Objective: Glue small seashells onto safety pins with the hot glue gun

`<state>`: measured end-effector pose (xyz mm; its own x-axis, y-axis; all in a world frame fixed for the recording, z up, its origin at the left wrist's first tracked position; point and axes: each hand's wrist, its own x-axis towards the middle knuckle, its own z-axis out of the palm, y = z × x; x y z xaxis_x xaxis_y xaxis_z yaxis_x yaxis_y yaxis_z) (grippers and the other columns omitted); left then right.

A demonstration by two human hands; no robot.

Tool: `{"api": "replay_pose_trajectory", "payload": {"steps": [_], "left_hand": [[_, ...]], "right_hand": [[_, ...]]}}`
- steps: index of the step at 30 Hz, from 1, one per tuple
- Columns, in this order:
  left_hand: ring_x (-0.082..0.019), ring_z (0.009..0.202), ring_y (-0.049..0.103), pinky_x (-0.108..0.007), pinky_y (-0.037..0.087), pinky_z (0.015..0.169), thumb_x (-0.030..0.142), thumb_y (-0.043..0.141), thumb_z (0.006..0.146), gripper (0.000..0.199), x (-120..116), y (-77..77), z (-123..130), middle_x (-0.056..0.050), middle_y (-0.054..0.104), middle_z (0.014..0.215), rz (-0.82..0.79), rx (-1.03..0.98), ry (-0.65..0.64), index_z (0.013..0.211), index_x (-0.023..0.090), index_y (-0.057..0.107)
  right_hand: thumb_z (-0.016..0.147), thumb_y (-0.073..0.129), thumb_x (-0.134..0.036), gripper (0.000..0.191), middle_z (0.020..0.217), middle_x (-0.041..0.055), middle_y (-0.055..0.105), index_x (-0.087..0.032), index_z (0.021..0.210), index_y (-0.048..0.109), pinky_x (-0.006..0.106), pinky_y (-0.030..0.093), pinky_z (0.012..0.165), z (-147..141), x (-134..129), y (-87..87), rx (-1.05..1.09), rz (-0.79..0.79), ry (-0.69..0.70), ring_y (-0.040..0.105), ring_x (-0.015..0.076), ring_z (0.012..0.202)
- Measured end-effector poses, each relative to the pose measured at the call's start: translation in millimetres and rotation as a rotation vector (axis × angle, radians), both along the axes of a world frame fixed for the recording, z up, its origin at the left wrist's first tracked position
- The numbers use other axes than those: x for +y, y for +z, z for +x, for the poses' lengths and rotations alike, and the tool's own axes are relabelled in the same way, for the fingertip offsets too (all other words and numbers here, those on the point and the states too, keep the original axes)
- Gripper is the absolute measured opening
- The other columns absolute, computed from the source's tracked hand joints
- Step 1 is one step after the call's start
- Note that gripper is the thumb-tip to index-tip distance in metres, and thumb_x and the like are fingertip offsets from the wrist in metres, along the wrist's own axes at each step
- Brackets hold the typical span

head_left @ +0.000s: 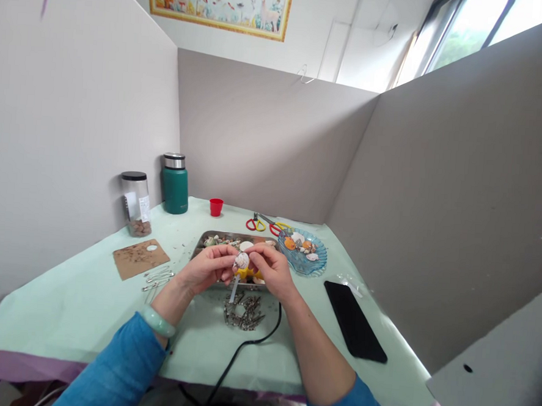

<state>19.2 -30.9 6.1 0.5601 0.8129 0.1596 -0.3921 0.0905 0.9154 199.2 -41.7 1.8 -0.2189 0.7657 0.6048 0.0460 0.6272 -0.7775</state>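
My left hand [212,264] and my right hand [271,267] meet over a metal tray [199,243]. A small whitish, brown-speckled shell [241,260] is pinched between their fingertips. Partly hidden below my fingers is a yellow object [247,274], whose kind I cannot make out. A pale translucent stick [234,289] points down from there towards a ring-shaped heap of metal clips [250,315]. Shells and other small pieces lie in the tray.
Right of the tray stands a blue scalloped plate [313,264] of shells, with scissors [255,223] behind. A black phone-like slab [355,324], black cord [248,342], red cup [215,207], green flask [175,188], jar [134,204], cardboard [134,261] and safety pins [159,277] surround my arms.
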Motion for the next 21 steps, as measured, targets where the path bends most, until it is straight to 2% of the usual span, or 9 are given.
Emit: {"api": "replay_pose_trajectory", "payload": {"steps": [5,13,16,21], "left_hand": [[-0.004,0.042,0.045,-0.02,0.045,0.043,0.025,0.073,0.069,0.021,2.7,-3.0,-1.0,0.001,0.058,0.058,-0.01,-0.005,-0.018,0.083,0.011,0.064],[-0.004,0.042,0.045,-0.019,0.045,0.044,0.022,0.074,0.069,0.019,3.3,-1.7,-0.5,0.002,0.057,0.056,-0.025,-0.054,0.068,0.081,0.013,0.061],[-0.005,0.043,0.046,-0.021,0.046,0.045,0.024,0.073,0.069,0.019,2.5,-1.3,0.0,0.002,0.057,0.057,-0.006,-0.048,0.088,0.08,0.013,0.061],[-0.008,0.047,0.051,-0.022,0.048,0.048,0.027,0.073,0.07,0.021,1.9,-0.8,1.1,0.002,0.055,0.053,0.05,-0.057,0.115,0.084,0.013,0.064]], "right_hand": [[0.086,0.053,-0.032,0.021,0.08,0.0037,0.058,-0.018,0.076,0.062,0.025,0.044,0.062,1.1,-1.2,1.1,-0.05,0.06,-0.028,0.052,0.013,0.07],[0.085,0.055,-0.034,0.023,0.078,0.0037,0.058,-0.018,0.068,0.058,0.028,0.044,0.07,0.9,-3.2,4.8,-0.073,0.091,-0.005,0.053,0.0152,0.076],[0.082,0.058,-0.035,0.023,0.075,0.0024,0.056,-0.018,0.066,0.055,0.026,0.044,0.066,-1.1,-4.8,7.0,-0.056,0.048,0.006,0.052,0.0144,0.072],[0.081,0.058,-0.039,0.026,0.068,-0.0013,0.051,-0.018,0.066,0.053,0.023,0.04,0.053,-2.5,-3.8,5.9,0.016,-0.09,0.043,0.046,0.0095,0.055]]}}
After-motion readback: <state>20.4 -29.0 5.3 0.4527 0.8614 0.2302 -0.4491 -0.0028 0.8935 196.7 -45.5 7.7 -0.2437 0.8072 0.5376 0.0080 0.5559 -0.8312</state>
